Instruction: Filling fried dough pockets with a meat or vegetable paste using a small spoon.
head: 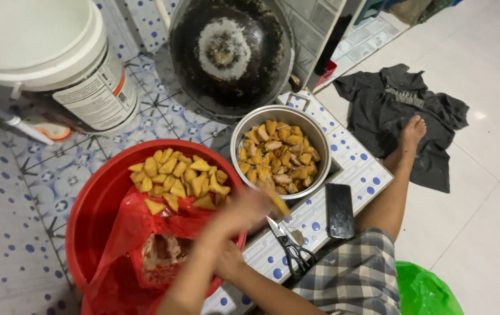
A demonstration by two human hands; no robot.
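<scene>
The left hand (244,210) is blurred over the right rim of the red basin (95,204), fingers closed round a yellow tofu piece (278,203) that pokes out of the fingertips toward four o'clock, just short of the metal pot (320,137). The right hand (226,256) sits beneath the left forearm, at about seven o'clock from the held piece; it is mostly hidden, so I cannot tell whether its fingers are wide or closed. A heap of cut tofu (177,175) lies in the basin at about nine o'clock from the left hand, on a red plastic bag (127,245). The pot, at one o'clock from the hand, is full of browner stuffed pieces (278,156). Scissors (291,245) lie on the tiled ledge at five o'clock, a dark phone (340,210) just beside them. A white bucket (45,52) and a black wok (229,52) stand at the top; a dark cloth (401,111) lies under the bare foot (411,133).
</scene>
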